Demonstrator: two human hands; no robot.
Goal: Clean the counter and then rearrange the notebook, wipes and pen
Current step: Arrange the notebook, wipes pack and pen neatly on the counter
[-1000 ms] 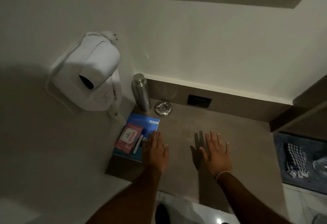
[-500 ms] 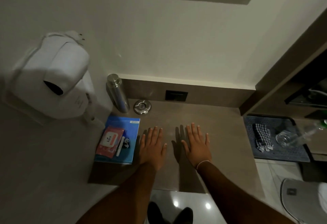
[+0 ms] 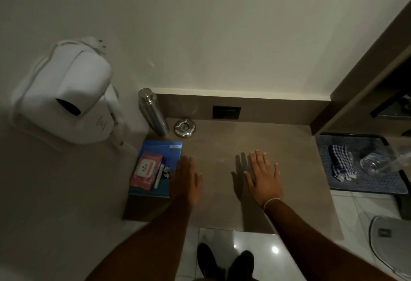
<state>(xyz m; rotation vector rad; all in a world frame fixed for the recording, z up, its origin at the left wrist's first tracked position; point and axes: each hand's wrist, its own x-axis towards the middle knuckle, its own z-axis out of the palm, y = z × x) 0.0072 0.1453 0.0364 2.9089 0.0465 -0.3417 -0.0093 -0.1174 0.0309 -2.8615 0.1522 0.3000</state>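
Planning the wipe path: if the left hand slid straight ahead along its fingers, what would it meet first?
Probably the round metal dish at the back of the counter. The left hand points over bare surface toward it, just right of the notebook, though depth is unclear.

Likely hotel room, vanity nook. White wall-mounted hair dryer (image 3: pixel 66 94) at left. Brown stone-look counter (image 3: pixel 222 147) against plain wall, black socket plate (image 3: pixel 226 112) in backsplash. Metal ashtray (image 3: pixel 184 127) and steel bottle (image 3: pixel 153 111) in far left corner. Tray (image 3: pixel 378 183) at right with glass (image 3: pixel 373 163) and checked cloth (image 3: pixel 341 165). Glossy tiled floor (image 3: pixel 244 243) near.
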